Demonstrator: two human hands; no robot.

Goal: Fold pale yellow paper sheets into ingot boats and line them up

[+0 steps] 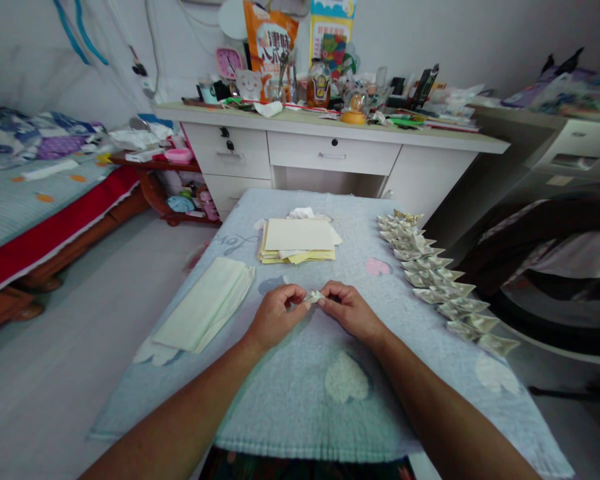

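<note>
A small folded paper piece (pixel 314 296) is pinched between my two hands above the middle of the cloth-covered table. My left hand (pixel 279 313) is closed on its left end, and my right hand (pixel 351 308) grips the right end between thumb and fingers. Beyond them lies a stack of cream and yellow paper sheets (pixel 300 235). To the left of my hands is a fanned pile of pale green paper (pixel 205 303). Along the table's right side runs a row of several folded paper boats (pixel 430 275), pointed at their ends.
A light blue cloth (pixel 290 400) with heart shapes covers the table. Behind stands a white desk (pixel 330 152) crowded with jars, bags and small items. On the right is a washing machine (pixel 570 153); a bed (pixel 40 200) stands on the left.
</note>
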